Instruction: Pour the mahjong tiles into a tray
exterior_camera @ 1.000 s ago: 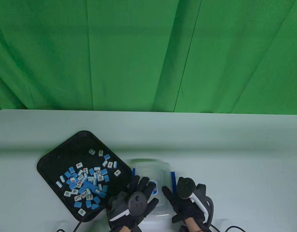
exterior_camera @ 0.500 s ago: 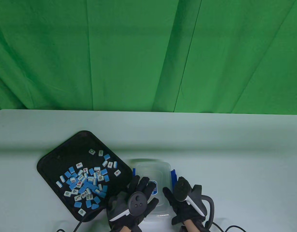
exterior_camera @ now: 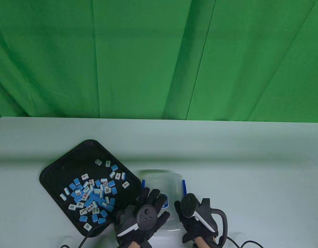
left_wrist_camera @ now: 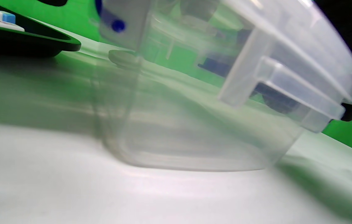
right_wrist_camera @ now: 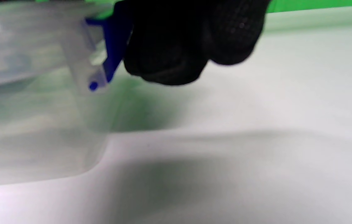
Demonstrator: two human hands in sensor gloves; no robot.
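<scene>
A black tray [exterior_camera: 58, 162] at the left front holds several blue-and-white mahjong tiles [exterior_camera: 94, 191]. A clear plastic container [exterior_camera: 164, 180] with its lid on stands right of the tray, and nothing shows inside it. My left hand [exterior_camera: 155, 201] rests flat on the lid with fingers spread. My right hand [exterior_camera: 182, 202] grips the container's right side, thumb on the lid. Its fingers [right_wrist_camera: 179, 46] press the blue latch [right_wrist_camera: 113, 49], which also shows in the table view [exterior_camera: 184, 184]. The left wrist view shows the container wall [left_wrist_camera: 194, 124] and the tray edge [left_wrist_camera: 23, 37].
A second blue latch [exterior_camera: 143, 184] sits on the container's left side, close to the tray's rim. Glove cables [exterior_camera: 241, 244] trail off the front edge. A green cloth [exterior_camera: 159, 59] hangs behind the pale table [exterior_camera: 251, 168].
My right hand has moved left against the container, and the right blue latch has swung from sticking out to lying against the side. My left hand stays on the lid.
</scene>
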